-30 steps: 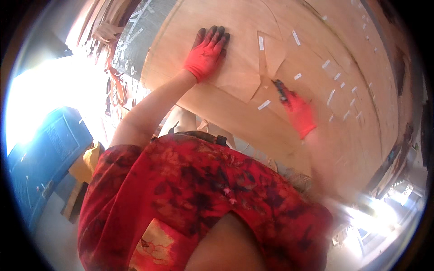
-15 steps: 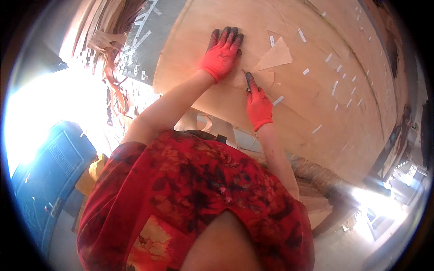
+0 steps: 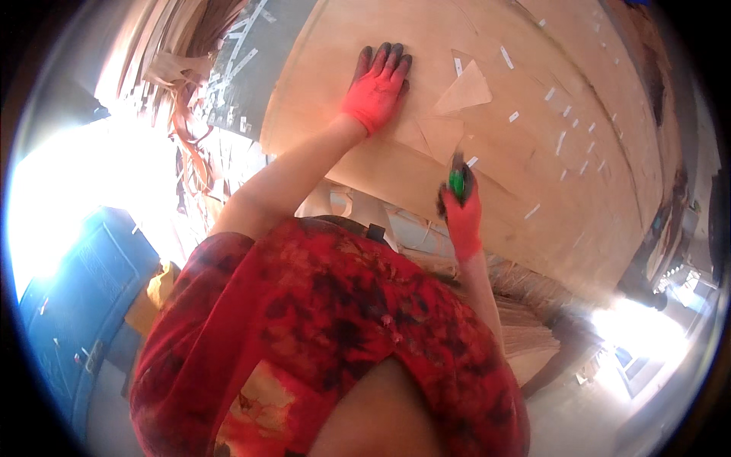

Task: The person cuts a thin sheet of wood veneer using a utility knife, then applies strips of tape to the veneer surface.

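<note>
A broad sheet of thin tan wood veneer [image 3: 548, 213] lies in front of me, dotted with short strips of white tape [image 3: 506, 57]. My left hand [image 3: 378, 87], in a red glove with dark fingertips, rests flat on it with fingers stretched. My right hand [image 3: 463, 213], gloved alike, grips a green-handled knife [image 3: 457, 181] near the sheet's close edge. Motion blurs its blade, and whether it touches the veneer I cannot tell. A loose, pointed veneer piece [image 3: 466, 90] lies on the sheet between and beyond my hands, with cut lines just below it.
On the left, a dark grey surface [image 3: 263, 84] carries many bits of white tape. Ragged veneer strips [image 3: 186, 114] hang beyond it. A blue plastic bin [image 3: 84, 282] stands at lower left. Stacked veneer sheets [image 3: 525, 335] sit below the sheet's near edge at right.
My right hand has drawn back toward me and to the right with the knife, turning so the green handle shows. My left hand stays nearly in place.
</note>
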A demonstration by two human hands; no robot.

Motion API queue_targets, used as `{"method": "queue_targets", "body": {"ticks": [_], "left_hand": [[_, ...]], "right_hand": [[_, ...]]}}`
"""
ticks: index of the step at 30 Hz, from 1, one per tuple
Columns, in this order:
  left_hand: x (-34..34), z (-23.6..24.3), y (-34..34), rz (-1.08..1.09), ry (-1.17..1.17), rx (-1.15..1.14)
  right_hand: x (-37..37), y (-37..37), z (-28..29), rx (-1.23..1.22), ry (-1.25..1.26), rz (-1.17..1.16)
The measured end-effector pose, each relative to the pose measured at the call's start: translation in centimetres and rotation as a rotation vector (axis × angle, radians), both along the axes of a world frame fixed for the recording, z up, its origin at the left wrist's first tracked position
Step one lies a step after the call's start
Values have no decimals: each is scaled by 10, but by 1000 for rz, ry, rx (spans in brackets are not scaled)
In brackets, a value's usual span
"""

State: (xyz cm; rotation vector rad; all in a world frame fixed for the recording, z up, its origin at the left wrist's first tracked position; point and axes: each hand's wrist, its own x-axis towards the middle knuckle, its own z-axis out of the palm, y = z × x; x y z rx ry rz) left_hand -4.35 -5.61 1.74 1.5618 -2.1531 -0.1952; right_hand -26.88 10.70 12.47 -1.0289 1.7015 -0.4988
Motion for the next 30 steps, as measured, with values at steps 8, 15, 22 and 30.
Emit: {"method": "queue_targets", "body": {"ticks": [8, 15, 22, 30], "left_hand": [[5, -3, -2, -7, 98, -16], [135, 38, -23, -326, 225, 109], [221, 20, -43, -502, -190, 285], [228, -7, -55, -565, -174, 194]], "right_hand": [[72, -76, -73, -257, -19, 30], [74, -74, -80, -209, -143, -91], [77, -79, -69, -159, -87, 12], [145, -115, -47, -345, 136, 735]]}}
